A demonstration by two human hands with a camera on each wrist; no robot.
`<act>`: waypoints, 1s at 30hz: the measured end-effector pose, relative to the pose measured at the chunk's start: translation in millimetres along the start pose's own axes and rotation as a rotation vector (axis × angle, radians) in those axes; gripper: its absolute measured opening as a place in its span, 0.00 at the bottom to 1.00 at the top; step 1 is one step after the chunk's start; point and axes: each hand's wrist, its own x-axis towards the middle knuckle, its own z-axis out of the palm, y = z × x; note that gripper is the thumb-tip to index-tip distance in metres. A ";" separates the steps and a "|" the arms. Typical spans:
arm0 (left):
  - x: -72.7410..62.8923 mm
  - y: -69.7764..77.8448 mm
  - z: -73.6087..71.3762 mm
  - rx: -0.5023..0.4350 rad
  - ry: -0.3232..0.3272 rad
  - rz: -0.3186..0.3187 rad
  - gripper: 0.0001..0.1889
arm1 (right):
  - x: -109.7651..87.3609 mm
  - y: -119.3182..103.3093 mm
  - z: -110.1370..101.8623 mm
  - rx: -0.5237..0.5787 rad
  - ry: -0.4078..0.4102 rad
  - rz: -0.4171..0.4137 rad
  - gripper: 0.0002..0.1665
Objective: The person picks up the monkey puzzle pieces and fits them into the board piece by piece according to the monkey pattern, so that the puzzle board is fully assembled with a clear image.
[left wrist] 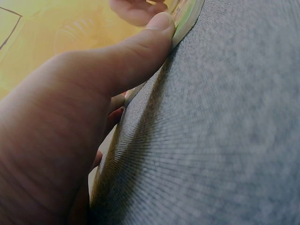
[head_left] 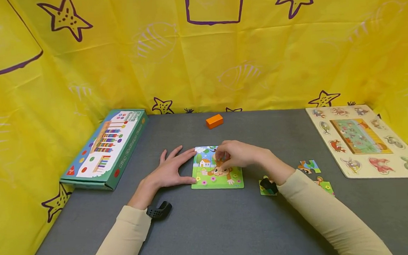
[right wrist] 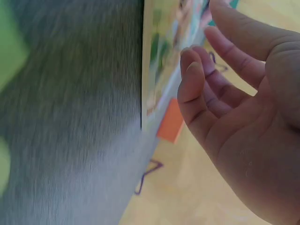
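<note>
A jigsaw puzzle with a cartoon monkey and a house lies flat on the grey table in the head view. At its left side my left hand is spread, fingers stretched, with the thumb touching the edge in the left wrist view. My right hand is over the puzzle's upper right part, its fingers bent. Whether a piece is between its fingertips is hidden. Loose puzzle pieces lie right of the puzzle, partly behind my right forearm.
An orange block stands behind the puzzle. A ring game box lies at the left. At the right is a wooden board with sea-animal pictures. Yellow curtain borders the table at the back and sides.
</note>
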 end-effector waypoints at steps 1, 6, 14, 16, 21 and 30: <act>0.1 0.2 0.0 0.001 0.000 0.001 0.49 | -4.0 1.7 -2.6 0.014 0.013 -0.006 0.15; 0.3 1.3 -0.2 0.008 0.000 0.000 0.50 | -28.4 13.0 -15.4 0.046 0.093 -0.026 0.19; -1.0 1.8 -1.6 0.003 0.004 -0.004 0.50 | -76.5 39.1 -34.4 0.078 0.185 0.054 0.21; -1.4 1.7 -2.1 0.003 0.001 -0.007 0.50 | -90.1 45.3 -38.4 0.090 0.204 0.073 0.21; -1.5 1.6 -2.1 0.003 -0.003 -0.009 0.50 | -121.9 58.6 -45.8 0.096 0.246 0.116 0.21; 0.1 0.3 0.8 0.005 -0.012 -0.014 0.50 | -167.1 84.5 -47.2 0.105 0.246 0.175 0.22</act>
